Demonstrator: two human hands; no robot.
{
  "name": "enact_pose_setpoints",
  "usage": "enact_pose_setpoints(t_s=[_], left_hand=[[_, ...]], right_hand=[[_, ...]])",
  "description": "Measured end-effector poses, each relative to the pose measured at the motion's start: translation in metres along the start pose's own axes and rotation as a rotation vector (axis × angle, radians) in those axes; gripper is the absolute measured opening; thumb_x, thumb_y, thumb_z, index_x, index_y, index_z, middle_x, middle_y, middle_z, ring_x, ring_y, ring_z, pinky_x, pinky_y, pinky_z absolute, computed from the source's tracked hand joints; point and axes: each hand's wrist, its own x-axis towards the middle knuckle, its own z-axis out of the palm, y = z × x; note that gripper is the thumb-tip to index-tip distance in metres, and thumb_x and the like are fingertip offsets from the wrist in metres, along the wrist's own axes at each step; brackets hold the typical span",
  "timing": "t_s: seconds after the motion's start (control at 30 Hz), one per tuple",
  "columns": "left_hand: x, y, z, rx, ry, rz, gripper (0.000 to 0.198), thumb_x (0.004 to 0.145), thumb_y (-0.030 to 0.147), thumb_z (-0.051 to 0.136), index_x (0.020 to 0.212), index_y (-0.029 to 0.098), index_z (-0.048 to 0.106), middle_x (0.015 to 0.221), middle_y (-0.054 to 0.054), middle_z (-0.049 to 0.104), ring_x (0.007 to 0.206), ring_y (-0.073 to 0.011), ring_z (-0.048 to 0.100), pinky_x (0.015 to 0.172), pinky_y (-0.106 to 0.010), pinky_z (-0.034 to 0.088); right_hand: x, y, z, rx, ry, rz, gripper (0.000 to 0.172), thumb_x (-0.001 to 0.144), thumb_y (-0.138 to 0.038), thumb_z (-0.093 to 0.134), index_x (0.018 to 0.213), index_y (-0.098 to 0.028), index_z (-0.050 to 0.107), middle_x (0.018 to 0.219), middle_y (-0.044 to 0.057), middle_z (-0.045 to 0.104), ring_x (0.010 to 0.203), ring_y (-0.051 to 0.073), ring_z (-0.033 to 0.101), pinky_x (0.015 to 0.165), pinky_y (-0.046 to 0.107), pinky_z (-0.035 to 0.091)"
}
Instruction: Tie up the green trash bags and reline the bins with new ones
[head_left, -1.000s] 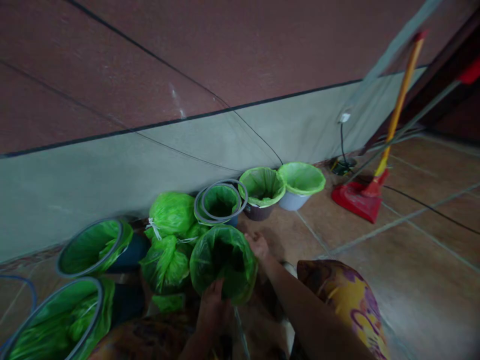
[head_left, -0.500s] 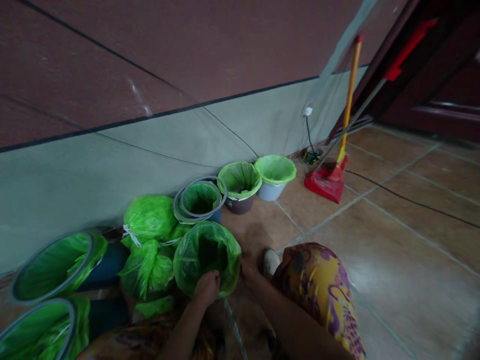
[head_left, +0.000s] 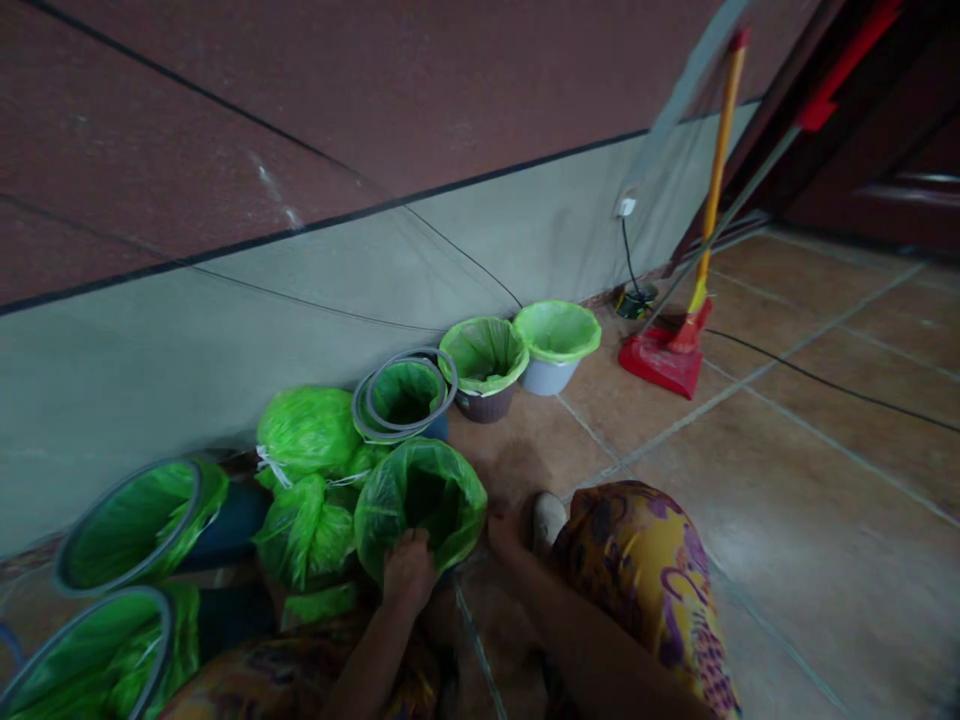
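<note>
A bin lined with a green translucent bin bag [head_left: 375, 510] stands in front of me, its mouth facing up and dark inside. My left hand [head_left: 409, 565] is at the near rim, fingers curled over the edge and closed on the bag. On the right side of the same bin is my right hand [head_left: 504, 530], close to the rim. Its fingers are dim and blurred, so whether they grip the bag does not show. Left of the bin lie tied green bags [head_left: 304, 530], with another full bag [head_left: 307, 430] behind them.
Along the wall stand a bin with grey rings [head_left: 405, 432], a brown lined bin [head_left: 484, 400] and a pale lined bin [head_left: 551, 375]. Two lined bins lie tipped at left, one with a grey rim [head_left: 64, 560]. A red dustpan [head_left: 660, 362], a broom [head_left: 720, 180] and a cable [head_left: 825, 370] are at right.
My left hand has shifted slightly left along the near rim, its fingers further over the edge. My right hand sits a little further from the rim. The view has shifted slightly.
</note>
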Motion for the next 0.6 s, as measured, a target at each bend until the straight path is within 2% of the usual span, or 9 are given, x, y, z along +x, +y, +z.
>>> enact_pose_setpoints(t_s=[0.07, 0.13, 0.2, 0.33, 0.43, 0.6], left_hand=[[-0.008, 0.006, -0.004, -0.071, 0.137, 0.053, 0.027, 0.091, 0.017, 0.042, 0.11, 0.016, 0.06, 0.114, -0.01, 0.063, 0.108, -0.0203, 0.06, 0.096, -0.033, 0.042], [-0.017, 0.011, -0.005, -0.136, 0.196, 0.135, 0.026, 0.094, 0.018, 0.037, 0.102, 0.017, 0.062, 0.107, -0.008, 0.063, 0.103, -0.0175, 0.059, 0.095, -0.029, 0.042], [-0.024, 0.014, -0.002, -0.159, 0.172, 0.168, 0.029, 0.096, 0.019, 0.034, 0.095, 0.019, 0.063, 0.102, -0.006, 0.062, 0.1, -0.0159, 0.059, 0.091, -0.027, 0.042], [-0.028, 0.016, 0.008, -0.135, 0.039, 0.111, 0.028, 0.097, 0.022, 0.036, 0.096, 0.019, 0.063, 0.102, -0.005, 0.063, 0.096, -0.0151, 0.062, 0.084, -0.026, 0.044], [-0.027, 0.015, 0.014, -0.111, -0.046, 0.086, 0.029, 0.097, 0.026, 0.036, 0.104, 0.02, 0.063, 0.109, -0.005, 0.064, 0.098, -0.0151, 0.063, 0.085, -0.026, 0.045], [-0.027, 0.008, 0.02, 0.012, -0.045, 0.132, 0.034, 0.092, 0.01, 0.036, 0.105, 0.018, 0.066, 0.109, -0.007, 0.067, 0.111, -0.0196, 0.058, 0.096, -0.03, 0.044]], right_hand=[[-0.001, -0.007, -0.009, -0.03, 0.046, -0.052, 0.024, 0.08, -0.014, 0.048, 0.076, -0.012, 0.071, 0.078, 0.015, 0.071, 0.072, 0.025, 0.067, 0.063, 0.032, 0.048], [-0.005, -0.015, -0.015, -0.039, 0.061, -0.173, 0.025, 0.081, -0.012, 0.046, 0.082, -0.015, 0.071, 0.088, 0.012, 0.072, 0.081, 0.023, 0.067, 0.074, 0.031, 0.049], [-0.01, -0.022, -0.017, -0.038, 0.009, -0.32, 0.025, 0.081, -0.011, 0.047, 0.083, -0.017, 0.071, 0.092, 0.008, 0.072, 0.087, 0.02, 0.066, 0.082, 0.027, 0.048], [-0.021, -0.02, -0.016, -0.208, -0.266, -0.613, 0.026, 0.079, -0.009, 0.049, 0.086, -0.019, 0.073, 0.093, 0.005, 0.072, 0.09, 0.017, 0.065, 0.085, 0.025, 0.047], [-0.023, -0.01, -0.016, -0.377, -0.424, -0.686, 0.028, 0.076, -0.007, 0.051, 0.087, -0.019, 0.074, 0.095, 0.006, 0.072, 0.09, 0.018, 0.064, 0.085, 0.026, 0.046], [-0.019, -0.001, -0.016, -0.399, -0.499, -0.751, 0.024, 0.073, -0.006, 0.052, 0.08, -0.016, 0.073, 0.093, 0.007, 0.07, 0.093, 0.019, 0.061, 0.084, 0.025, 0.045]])
